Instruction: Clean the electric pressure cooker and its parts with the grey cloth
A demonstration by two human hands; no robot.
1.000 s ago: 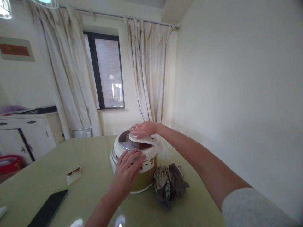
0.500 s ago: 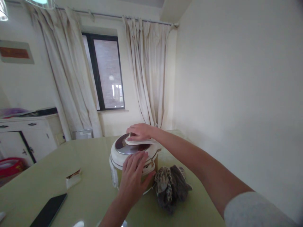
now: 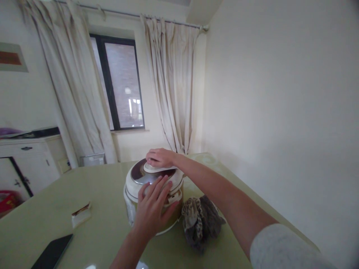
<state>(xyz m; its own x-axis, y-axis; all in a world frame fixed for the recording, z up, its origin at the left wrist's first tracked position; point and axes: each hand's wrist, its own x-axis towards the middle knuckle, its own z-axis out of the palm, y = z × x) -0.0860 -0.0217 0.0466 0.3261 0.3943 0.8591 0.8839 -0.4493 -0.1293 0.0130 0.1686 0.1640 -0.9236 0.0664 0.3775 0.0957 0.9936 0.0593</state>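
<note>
A white rice cooker [image 3: 131,207] with a shiny dark panel in its lid stands on the green table. My right hand [image 3: 160,157] reaches over from the right, its fingers curled round the white handle [image 3: 150,168] on top of the lid. Against the front of the cooker lies my left hand [image 3: 154,207], fingers spread over the lid's rim and thumb out to the right. It hides part of the cooker's front. Close beside the cooker on the right, below my right forearm, is a crumpled grey patterned cloth [image 3: 200,222].
On the table [image 3: 103,194], a black phone [image 3: 52,252] lies at the lower left, with a small white and brown item [image 3: 81,215] beyond it. A white cabinet [image 3: 36,153] and a red container [image 3: 8,201] stand left; a wall [image 3: 280,112] rises on the right.
The view has shifted slightly right, so things sit farther left. The lid looks lower and closer to the cooker's body, with both hands still on it.
</note>
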